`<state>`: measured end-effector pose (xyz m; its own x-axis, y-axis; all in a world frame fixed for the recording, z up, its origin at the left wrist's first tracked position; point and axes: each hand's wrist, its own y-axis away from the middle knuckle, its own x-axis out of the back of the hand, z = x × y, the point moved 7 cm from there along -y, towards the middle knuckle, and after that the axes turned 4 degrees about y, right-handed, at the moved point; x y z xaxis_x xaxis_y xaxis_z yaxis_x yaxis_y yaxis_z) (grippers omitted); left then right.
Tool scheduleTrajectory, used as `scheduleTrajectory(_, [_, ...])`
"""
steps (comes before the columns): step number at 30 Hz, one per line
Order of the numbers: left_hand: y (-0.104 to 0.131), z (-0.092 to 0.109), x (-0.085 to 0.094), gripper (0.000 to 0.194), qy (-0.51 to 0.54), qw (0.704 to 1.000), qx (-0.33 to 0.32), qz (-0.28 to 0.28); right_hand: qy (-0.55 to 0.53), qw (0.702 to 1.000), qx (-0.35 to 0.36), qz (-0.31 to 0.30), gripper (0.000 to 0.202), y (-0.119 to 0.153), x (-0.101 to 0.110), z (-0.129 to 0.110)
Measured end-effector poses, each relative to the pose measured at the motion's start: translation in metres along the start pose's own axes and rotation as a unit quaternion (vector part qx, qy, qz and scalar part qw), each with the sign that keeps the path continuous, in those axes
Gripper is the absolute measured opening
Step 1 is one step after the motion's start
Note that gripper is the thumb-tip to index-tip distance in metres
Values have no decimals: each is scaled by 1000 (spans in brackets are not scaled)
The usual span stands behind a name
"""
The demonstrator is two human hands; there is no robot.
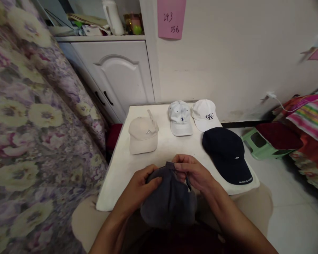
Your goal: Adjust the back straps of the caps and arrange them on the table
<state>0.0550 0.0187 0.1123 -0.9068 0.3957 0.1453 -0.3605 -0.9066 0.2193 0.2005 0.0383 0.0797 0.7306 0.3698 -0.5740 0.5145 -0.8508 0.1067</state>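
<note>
A dark grey baseball cap [166, 203] is held over my lap, at the near edge of the table. My left hand [144, 183] grips its left side, thumb on the outside of the cloth. With thumb and fingers my right hand [192, 171] pinches the strap [170, 165] at the cap's opening. Part of the cap lies in shadow below. Beyond it on the table are a beige cap [143, 135] at the left, a pale blue cap [180, 118], a white cap [205, 114] with CK letters, and a navy cap [225, 153] at the right.
The white-topped table [116, 176] stands against the wall. A floral curtain [42, 141] hangs at the left, beside a white cupboard [116, 70]. A green stool [270, 141] with a dark red top is on the floor at the right.
</note>
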Motion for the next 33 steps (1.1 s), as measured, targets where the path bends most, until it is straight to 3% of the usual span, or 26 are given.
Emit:
scheduleTrajectory(5, [1,2,2,13,67,997,-1,31,25,998,-11,-52,20,3,-7,5])
scheduleTrajectory(8, [0,-3,-4,15,139,989,25,36,36,998,-14,-45,20,4,-8,7])
scheduleTrajectory(12, [-1,-12,-14,18,215,975,48,-7,61,998,-16,-22,21,4,-5,8])
scheduleTrajectory(16, [-3,-16,-15,30,196,979,45,-40,79,997,-19,-21,22,2,-3,10])
scheduleTrajectory(22, [-7,-25,-15,23,245,965,89,-25,104,994,-18,-38,24,0,-3,9])
scheduleTrajectory(27, [-7,-23,-21,16,270,958,83,-54,139,989,-7,-57,22,-1,-3,5])
scheduleTrajectory(33, [-9,-25,-16,16,249,965,84,-28,170,985,-11,-42,24,-2,0,9])
